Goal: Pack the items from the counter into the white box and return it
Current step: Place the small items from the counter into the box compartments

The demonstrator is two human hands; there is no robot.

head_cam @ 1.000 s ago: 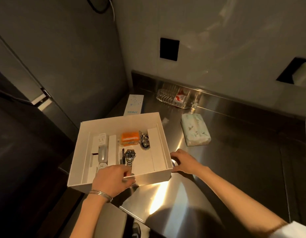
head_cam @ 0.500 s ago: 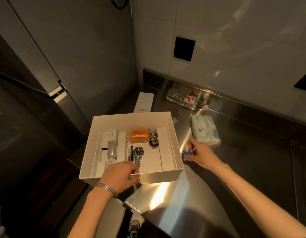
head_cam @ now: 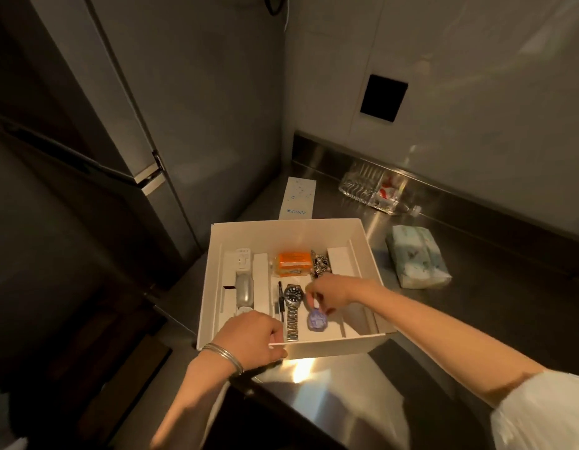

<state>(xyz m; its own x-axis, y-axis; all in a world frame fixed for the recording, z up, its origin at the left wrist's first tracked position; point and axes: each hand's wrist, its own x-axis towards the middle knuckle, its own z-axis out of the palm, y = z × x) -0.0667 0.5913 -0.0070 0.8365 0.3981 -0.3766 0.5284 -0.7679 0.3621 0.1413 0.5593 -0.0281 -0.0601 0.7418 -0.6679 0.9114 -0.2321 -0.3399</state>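
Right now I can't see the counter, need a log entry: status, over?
Left hand gripping white box front wall. Right hand inside box, pinching small purple item beside watch. Tissue pack on counter, unpacked. Nothing blocking.

Right hand (head_cam: 335, 292) holds purple item (head_cam: 316, 320) over white box (head_cam: 281, 230); left hand (head_cam: 252, 336) grips rim

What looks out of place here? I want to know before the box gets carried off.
The white box juts past the counter's left edge, steadied by the left hand. The plastic bottle lies on its side by the back wall. The right hand holds a small purple item over the box.
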